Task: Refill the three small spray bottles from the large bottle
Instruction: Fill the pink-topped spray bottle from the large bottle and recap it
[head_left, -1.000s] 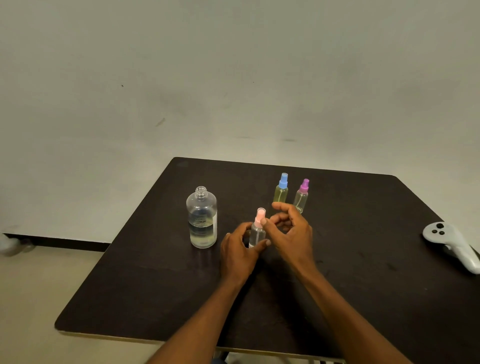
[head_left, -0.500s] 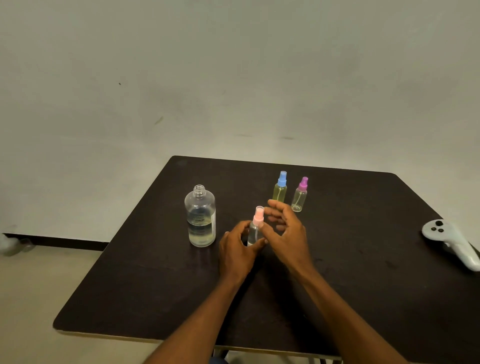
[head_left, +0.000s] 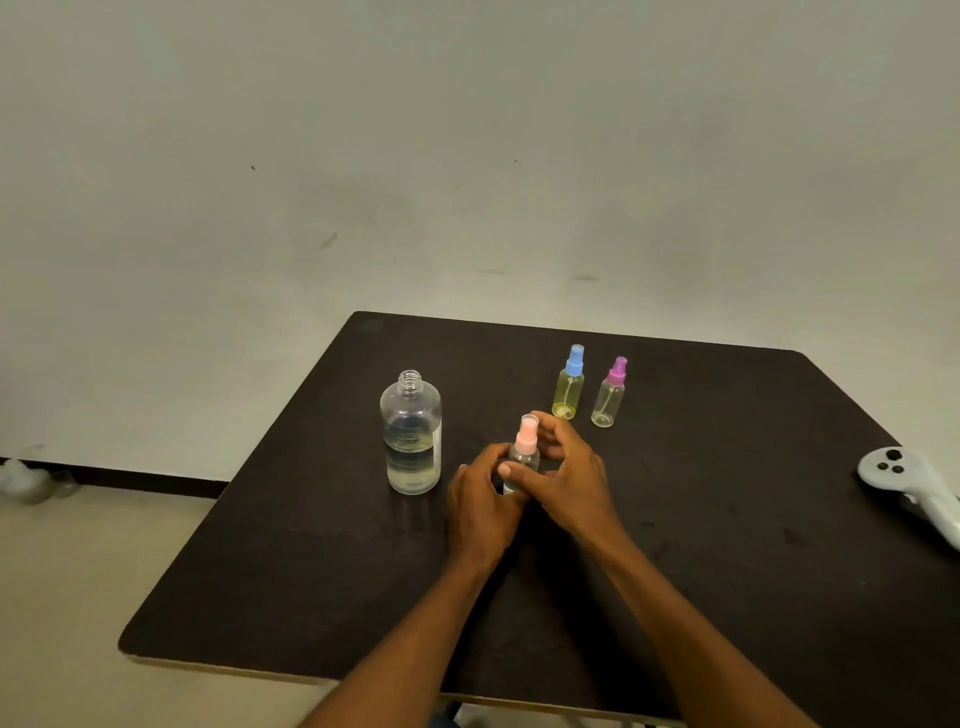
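A small clear spray bottle with a pink top (head_left: 525, 442) stands upright on the dark table (head_left: 727, 519). My left hand (head_left: 480, 506) grips its lower body. My right hand (head_left: 569, 475) curls round its upper part, thumb across the front. The large clear bottle (head_left: 412, 434), cap off and about half full, stands to the left of my hands. Behind my hands stand a yellowish spray bottle with a blue top (head_left: 570, 384) and a clear one with a purple top (head_left: 609, 394).
A white hand controller (head_left: 911, 486) lies at the table's right edge. The wall rises behind the table. Floor shows to the left and below the front edge.
My right hand has closed in round the pink-topped bottle, its thumb now across the front. The left hand keeps its hold low on the bottle.
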